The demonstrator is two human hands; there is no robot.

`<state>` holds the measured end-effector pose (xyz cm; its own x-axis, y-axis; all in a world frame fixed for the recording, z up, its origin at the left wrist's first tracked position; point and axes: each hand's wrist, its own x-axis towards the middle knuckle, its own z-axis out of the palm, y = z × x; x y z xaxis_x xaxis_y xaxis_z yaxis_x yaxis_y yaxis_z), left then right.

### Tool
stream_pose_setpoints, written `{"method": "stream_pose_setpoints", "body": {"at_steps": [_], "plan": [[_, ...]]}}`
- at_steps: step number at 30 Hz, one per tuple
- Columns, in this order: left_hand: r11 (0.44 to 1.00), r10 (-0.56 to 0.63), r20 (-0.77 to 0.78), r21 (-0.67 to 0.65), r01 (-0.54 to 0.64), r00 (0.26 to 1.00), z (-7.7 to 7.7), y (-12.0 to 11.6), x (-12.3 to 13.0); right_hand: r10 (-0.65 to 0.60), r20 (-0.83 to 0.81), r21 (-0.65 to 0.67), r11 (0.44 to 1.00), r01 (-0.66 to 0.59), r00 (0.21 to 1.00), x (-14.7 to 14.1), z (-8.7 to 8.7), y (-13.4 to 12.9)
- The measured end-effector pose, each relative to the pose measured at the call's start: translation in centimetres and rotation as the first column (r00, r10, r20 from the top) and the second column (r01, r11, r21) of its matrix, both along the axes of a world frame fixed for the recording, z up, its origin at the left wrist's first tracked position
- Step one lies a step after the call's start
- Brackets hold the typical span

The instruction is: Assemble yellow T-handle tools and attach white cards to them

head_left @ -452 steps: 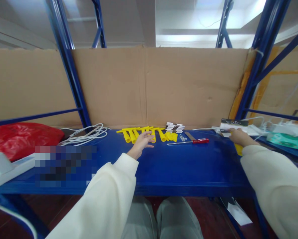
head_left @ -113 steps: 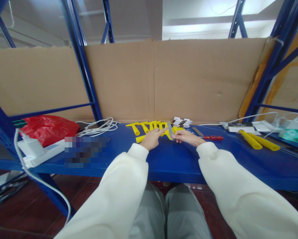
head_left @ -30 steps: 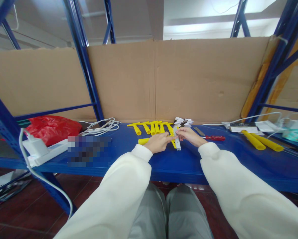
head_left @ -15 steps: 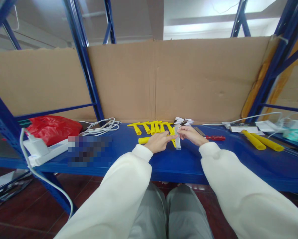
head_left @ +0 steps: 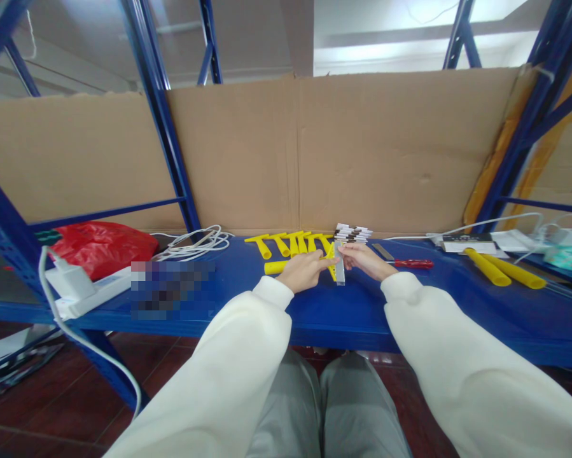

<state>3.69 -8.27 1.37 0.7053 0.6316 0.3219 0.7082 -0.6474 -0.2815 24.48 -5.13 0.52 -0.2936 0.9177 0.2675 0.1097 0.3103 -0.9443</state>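
Two bare hands meet over a blue worktop (head_left: 343,318), each with a part in its grip. The left hand (head_left: 303,272) has its fingers closed around a yellow T-shaped piece (head_left: 275,267); the tubular end projects beyond the wrist side, and the flat head lies beneath the fingertips. The right hand (head_left: 366,261) pinches a thin, pale strip (head_left: 340,275) near its upper end, the strip hanging alongside the head. Whether strip and head are seated together or merely adjacent cannot be told at this scale. Behind stand a row of yellow pieces (head_left: 295,245) and a stack of white-and-black packets (head_left: 352,233); a red-handled tool (head_left: 412,263) lies just beyond the right hand.

Likely faults: because the strip is held at one end only, its free lower end may swing or skew against the head. The left index finger lies close to the strip's edge, so a slip could scrape the fingertip if that edge is sharp. Since the tube looks round, a slack left grip might let the piece roll and spoil alignment. A backward knock of the knuckles could disturb the nearby packets.
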Motion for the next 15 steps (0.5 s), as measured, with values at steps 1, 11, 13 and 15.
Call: {"method": "stream_pose_setpoints", "body": {"at_steps": [1,11,13,15], "plan": [[1.0,-0.004,0.004,-0.002,0.004,1.0,0.0,0.0,0.0,-0.006,0.03,0.02,1.0,0.005,1.0,0.0,0.1,-0.1],[1.0,-0.015,0.046,-0.009,0.015,0.999,0.0,0.2,0.1,-0.062,0.143,0.126,0.991,0.044,0.988,0.0,0.2,-0.3],[1.0,0.001,0.054,-0.023,0.0,0.999,-0.1,0.4,0.0,-0.08,0.169,0.118,0.991,0.06,0.982,0.0,-0.1,0.1],[0.999,0.015,0.069,-0.04,-0.012,0.998,-0.3,0.6,-0.1,-0.169,0.19,0.128,0.981,0.147,0.967,0.3,-0.3,0.8]]}}
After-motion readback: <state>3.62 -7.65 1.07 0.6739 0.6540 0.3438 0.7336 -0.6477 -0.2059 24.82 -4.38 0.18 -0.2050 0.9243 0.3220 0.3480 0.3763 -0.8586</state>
